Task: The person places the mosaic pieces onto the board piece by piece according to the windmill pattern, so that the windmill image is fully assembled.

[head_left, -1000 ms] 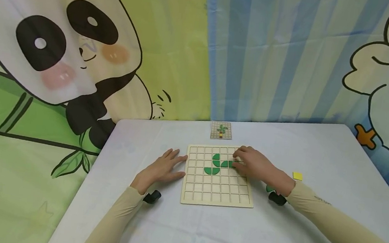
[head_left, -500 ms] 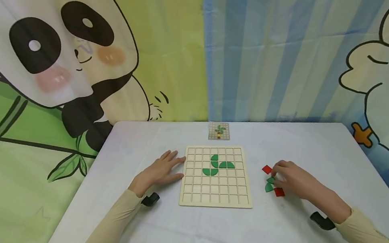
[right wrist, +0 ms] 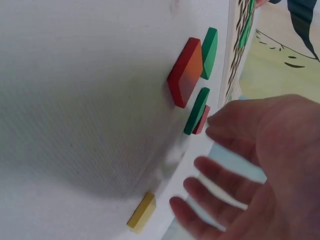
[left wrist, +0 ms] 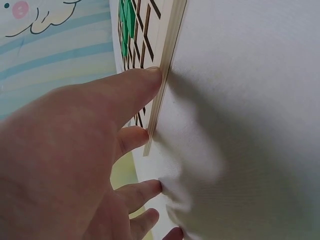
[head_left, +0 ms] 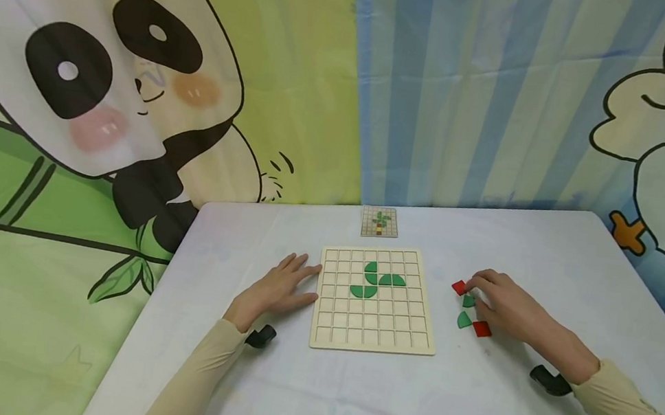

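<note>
The wooden grid board (head_left: 374,323) lies on the table with several green quarter-round pieces (head_left: 371,277) set in its cells. My left hand (head_left: 274,292) touches the board's left edge with thumb and a fingertip, fingers spread; the left wrist view shows the thumb against the rim. To the right of the board, my right hand (head_left: 510,309) hovers by loose pieces: a red piece (head_left: 459,287) near its fingertips, a green piece (head_left: 468,300), another green one (head_left: 465,320) and a second red one (head_left: 482,329). Its fingers are bent loosely, gripping nothing visible.
Behind the board lies a small pattern card (head_left: 380,222). In the right wrist view a yellow piece (right wrist: 142,213) lies on the table beyond the outer fingers. A printed cloth with a panda (head_left: 153,95) hangs behind the table (head_left: 309,398).
My right hand has moved from the board's right side out to the loose pieces, leaving a green piece in the board. The left hand stays at the board's edge.
</note>
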A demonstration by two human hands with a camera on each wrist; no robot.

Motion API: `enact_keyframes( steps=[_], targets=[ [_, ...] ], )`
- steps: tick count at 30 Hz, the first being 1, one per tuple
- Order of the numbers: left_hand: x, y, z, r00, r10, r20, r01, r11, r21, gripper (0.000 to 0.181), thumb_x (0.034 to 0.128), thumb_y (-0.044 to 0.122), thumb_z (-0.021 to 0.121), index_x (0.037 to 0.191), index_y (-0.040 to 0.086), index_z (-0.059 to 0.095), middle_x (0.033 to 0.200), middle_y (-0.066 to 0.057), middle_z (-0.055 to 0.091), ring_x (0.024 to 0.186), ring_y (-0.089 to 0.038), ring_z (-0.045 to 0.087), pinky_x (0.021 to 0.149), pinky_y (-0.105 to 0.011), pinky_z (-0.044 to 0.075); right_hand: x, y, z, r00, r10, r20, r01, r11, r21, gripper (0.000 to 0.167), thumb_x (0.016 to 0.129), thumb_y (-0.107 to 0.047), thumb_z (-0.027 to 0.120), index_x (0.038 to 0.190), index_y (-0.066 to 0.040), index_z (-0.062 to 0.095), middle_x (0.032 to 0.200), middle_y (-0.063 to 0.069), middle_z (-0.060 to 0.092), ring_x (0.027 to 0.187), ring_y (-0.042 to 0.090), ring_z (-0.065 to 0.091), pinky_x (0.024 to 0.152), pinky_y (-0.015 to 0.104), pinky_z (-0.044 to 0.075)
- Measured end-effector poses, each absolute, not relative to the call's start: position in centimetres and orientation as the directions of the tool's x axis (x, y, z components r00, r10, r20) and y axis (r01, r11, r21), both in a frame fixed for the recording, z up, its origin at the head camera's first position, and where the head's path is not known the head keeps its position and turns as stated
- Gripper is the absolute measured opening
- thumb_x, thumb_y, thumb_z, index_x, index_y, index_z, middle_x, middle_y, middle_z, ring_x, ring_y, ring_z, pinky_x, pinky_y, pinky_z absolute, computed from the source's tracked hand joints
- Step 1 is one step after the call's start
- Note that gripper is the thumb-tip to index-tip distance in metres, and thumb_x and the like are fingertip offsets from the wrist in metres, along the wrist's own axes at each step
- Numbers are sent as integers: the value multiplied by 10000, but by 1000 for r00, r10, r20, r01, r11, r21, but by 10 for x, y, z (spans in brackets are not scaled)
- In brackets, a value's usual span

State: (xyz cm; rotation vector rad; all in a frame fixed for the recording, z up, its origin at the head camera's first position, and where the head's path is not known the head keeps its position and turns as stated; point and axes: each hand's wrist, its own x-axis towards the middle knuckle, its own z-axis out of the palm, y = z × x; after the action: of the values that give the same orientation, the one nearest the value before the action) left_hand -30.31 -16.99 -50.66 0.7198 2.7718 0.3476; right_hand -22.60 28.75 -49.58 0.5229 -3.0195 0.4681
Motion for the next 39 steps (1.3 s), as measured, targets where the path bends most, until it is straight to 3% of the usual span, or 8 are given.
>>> enact_keyframes(
  steps=[5, 10, 17, 26, 33, 39],
  targets=[
    [-305, -171, -507, -843, 510, -169, 454, 845, 283, 662, 984, 510, 583, 1561, 250, 388, 1663, -176, 222, 1542, -431, 150, 1178, -640, 272, -226, 285, -499, -970, -227, 87, -242, 932, -269, 243, 872, -307, 785, 934, -100, 672, 1126, 173, 626, 991, 362, 579, 827, 508, 536],
    [-304, -170, -507, -843, 507, -182, 446, 847, 289, 668, 983, 514, 581, 1563, 248, 384, 1666, -175, 213, 1544, -431, 141, 1190, -631, 257, -225, 285, -502, -959, -261, 110, -281, 921, -270, 92, 866, -140, 766, 929, -114, 703, 1134, 168, 634, 989, 355, 590, 821, 490, 560],
    [-303, -171, -507, -847, 504, -172, 442, 845, 301, 657, 980, 521, 582, 1553, 253, 404, 1663, -175, 225, 1544, -433, 143, 1182, -648, 256, -226, 283, -502, -949, -305, 86, -315, 882, -352, 233, 882, -112, 748, 1106, -80, 692, 1233, 198, 605, 1119, 402, 573, 914, 548, 537],
    [-302, -169, -507, -844, 503, -185, 438, 846, 305, 668, 977, 516, 592, 1558, 251, 396, 1667, -167, 217, 1546, -426, 139, 1186, -646, 252, -222, 281, -503, -941, -299, 156, -335, 878, -342, 120, 870, -118, 771, 886, -136, 653, 1167, 161, 624, 1032, 342, 583, 837, 472, 543],
    [-303, -170, -509, -842, 506, -187, 442, 845, 301, 674, 981, 533, 574, 1566, 261, 378, 1672, -164, 202, 1551, -423, 123, 1192, -638, 247, -219, 283, -506, -932, -288, 218, -343, 896, -281, 97, 851, -72, 774, 902, -96, 695, 1123, 173, 643, 994, 356, 610, 824, 485, 565],
    [-302, -170, -506, -842, 512, -169, 445, 837, 320, 655, 983, 506, 587, 1553, 239, 406, 1660, -187, 225, 1539, -444, 149, 1176, -658, 256, -219, 281, -510, -925, -304, 227, -359, 896, -261, 176, 878, -7, 714, 1036, -82, 724, 1205, 198, 611, 1085, 410, 594, 900, 551, 537]
  ],
)
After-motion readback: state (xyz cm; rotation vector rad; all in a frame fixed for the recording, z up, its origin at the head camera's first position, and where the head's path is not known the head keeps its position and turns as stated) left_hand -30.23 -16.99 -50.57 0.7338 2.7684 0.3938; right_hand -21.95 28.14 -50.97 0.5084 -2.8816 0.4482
